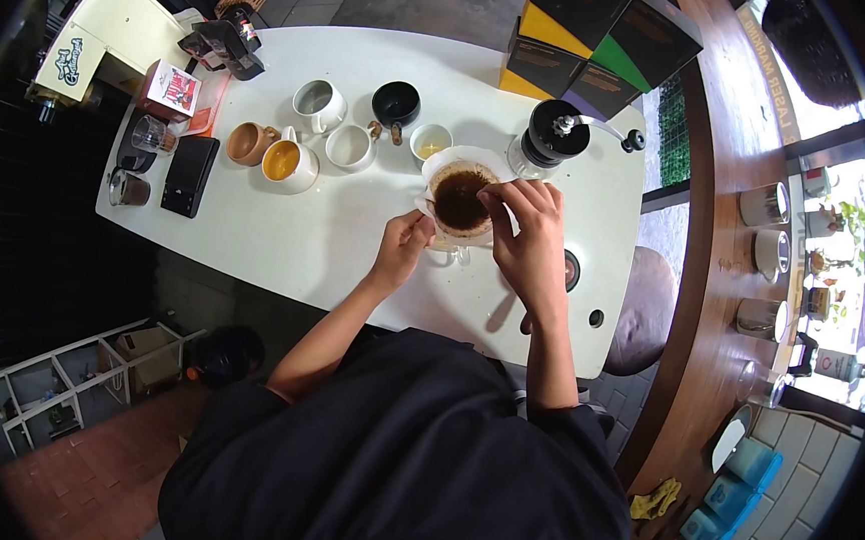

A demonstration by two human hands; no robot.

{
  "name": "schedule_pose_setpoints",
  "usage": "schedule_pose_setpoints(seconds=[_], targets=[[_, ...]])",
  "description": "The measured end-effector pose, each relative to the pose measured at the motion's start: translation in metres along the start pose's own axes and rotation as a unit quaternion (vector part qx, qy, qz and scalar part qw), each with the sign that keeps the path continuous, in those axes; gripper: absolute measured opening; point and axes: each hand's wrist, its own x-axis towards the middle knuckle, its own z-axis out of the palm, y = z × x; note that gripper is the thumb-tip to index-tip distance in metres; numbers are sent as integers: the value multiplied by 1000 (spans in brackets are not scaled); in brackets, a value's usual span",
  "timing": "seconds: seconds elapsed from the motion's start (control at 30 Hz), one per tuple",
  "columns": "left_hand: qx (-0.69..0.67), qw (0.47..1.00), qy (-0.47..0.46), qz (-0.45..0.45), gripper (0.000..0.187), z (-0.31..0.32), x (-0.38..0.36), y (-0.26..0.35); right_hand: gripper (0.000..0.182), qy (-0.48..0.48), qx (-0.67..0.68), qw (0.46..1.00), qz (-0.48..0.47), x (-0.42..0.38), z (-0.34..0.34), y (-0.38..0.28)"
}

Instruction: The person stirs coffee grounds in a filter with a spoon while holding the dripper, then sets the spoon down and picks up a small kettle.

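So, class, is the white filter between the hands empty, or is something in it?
Not empty: dark brown contents show inside the filter, within its pale rim; depth cannot be told.

A loose, very dark T-shirt (400, 448), black with a faint bluish cast, fills the lower middle of the frame, its plain cloth softly creased. The short left sleeve (227, 416) and right sleeve (577, 433) leave the forearms bare, down to an ungloved left hand (401, 253) and right hand (530, 232).
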Motion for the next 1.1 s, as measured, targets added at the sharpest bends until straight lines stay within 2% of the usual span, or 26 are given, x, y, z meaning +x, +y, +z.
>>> schedule_pose_setpoints(seconds=[0.3,0.4,0.47,0.57,0.8,1.1], targets=[[20,1000,1,0,47,0,2,-4,7,-8,-2,1000,13,-4,0,4],[19,999,-12,42,49,-2,1,-4,11,43,-63,997,-3,-8,-1,-2],[26,1000,-8,13,49,-1,3,-3,13,30,-117,993,-7,-10,-5,-2],[28,1000,0,12,49,3,3,4,14,-11,-125,992,-32,-12,-13,-2],[23,999,-3,24,45,4,6,4,11,-16,-138,986,-95,-16,-17,-4],[19,1000,2,20,48,5,3,5,8,1,-93,993,-67,-15,-21,-9]])
